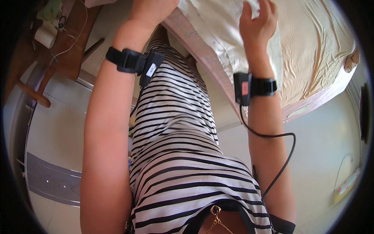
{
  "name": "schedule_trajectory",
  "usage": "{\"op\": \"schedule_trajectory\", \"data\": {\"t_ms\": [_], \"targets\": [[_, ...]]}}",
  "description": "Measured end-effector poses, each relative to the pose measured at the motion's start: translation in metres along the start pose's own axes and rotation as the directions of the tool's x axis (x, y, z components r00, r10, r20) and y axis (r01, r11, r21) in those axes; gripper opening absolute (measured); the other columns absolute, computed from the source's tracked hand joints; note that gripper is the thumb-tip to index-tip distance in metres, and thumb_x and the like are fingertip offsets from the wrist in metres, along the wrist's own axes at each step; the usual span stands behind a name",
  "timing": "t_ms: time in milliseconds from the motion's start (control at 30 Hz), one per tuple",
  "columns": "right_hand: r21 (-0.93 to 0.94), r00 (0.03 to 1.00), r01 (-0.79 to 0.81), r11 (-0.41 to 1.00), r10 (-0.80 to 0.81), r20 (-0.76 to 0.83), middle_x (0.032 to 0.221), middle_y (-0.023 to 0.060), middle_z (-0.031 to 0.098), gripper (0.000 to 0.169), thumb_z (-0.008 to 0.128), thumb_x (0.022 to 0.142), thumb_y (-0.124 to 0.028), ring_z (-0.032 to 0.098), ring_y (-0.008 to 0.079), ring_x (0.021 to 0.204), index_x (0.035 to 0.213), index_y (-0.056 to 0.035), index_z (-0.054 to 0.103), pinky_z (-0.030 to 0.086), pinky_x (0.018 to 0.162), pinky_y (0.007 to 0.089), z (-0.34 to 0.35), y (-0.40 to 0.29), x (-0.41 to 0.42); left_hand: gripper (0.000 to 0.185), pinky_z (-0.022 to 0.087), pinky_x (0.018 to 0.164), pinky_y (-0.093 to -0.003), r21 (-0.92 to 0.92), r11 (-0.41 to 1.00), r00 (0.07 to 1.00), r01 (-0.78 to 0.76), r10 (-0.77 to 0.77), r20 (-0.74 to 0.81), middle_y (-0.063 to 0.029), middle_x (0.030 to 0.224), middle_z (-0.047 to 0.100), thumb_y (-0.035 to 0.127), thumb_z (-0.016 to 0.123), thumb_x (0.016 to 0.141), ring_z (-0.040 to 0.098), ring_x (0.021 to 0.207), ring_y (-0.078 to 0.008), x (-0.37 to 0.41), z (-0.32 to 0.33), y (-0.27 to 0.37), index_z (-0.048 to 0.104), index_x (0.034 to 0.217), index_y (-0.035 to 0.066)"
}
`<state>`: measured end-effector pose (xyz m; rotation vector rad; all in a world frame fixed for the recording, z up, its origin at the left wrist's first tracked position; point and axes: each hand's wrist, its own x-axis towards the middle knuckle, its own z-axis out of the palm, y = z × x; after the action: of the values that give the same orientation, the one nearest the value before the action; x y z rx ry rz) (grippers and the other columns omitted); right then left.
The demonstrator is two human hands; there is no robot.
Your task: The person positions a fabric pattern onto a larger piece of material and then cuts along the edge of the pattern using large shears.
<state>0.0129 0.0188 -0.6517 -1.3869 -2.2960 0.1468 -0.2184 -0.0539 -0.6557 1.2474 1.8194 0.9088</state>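
Note:
My left hand [155, 10] is at the top edge, beside the corner of a mattress [201, 48] with a faded pink side. Its fingers are cut off by the picture's edge. My right hand [260, 27] is over a shiny white cloth [217, 27] spread on the mattress, thumb and fingers bent. White fabric shows between thumb and fingers; whether it is pinched or only lies behind cannot be told. To the right of that hand lies a wrinkled beige sheet [309, 52]. Both wrists carry black strapped devices with cables.
On the left, a brown wooden table [79, 44] holds a white roll [45, 38] and a white cable [83, 29]. Below it stands a pale cabinet [55, 122] with a grey band. A bunched brown cloth [352, 60] lies at the bed's far right edge. A yellowish object [346, 187] is at lower right.

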Motion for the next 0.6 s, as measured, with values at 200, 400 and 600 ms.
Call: {"op": "schedule_trajectory", "data": {"t_ms": [200,400,600], "targets": [[-0.050,0.922,-0.301,0.952,0.304,0.240,0.091,0.0140,0.067,0.035,0.073,0.077,-0.021,0.065,0.0322,0.084,0.106,-0.0032,0.070,0.052,0.078,0.0425,0.024,0.039,0.077,0.027,0.054,0.067,-0.0345,0.020,0.997,0.997,0.079,-0.079,-0.012,-0.0105,0.086,0.069,0.006,0.075,0.081,0.068,0.073,-0.0232,0.005,0.007,0.010,0.066,0.107,0.006],[0.027,0.810,-0.469,0.883,0.417,0.411,0.075,0.0122,0.066,0.026,0.077,0.077,-0.023,0.063,0.0228,0.068,0.085,0.0008,0.070,0.051,0.066,0.0370,0.036,0.051,0.094,0.027,0.054,0.067,-0.0261,-0.058,0.995,0.997,0.077,-0.077,0.002,-0.0037,0.086,0.071,0.012,0.075,0.088,0.067,0.074,-0.0138,0.001,0.004,-0.014,0.068,0.114,0.010],[0.014,0.885,-0.396,0.918,0.378,0.272,0.075,0.0091,0.066,0.022,0.077,0.079,-0.018,0.060,0.0193,0.063,0.090,0.0001,0.068,0.050,0.063,0.0323,0.042,0.043,0.093,0.025,0.054,0.066,-0.0345,0.006,1.000,0.998,0.013,-0.013,-0.068,-0.0099,0.085,0.067,0.002,0.072,0.082,0.067,0.074,-0.0252,0.005,-0.008,-0.016,0.064,0.105,0.006]]}}
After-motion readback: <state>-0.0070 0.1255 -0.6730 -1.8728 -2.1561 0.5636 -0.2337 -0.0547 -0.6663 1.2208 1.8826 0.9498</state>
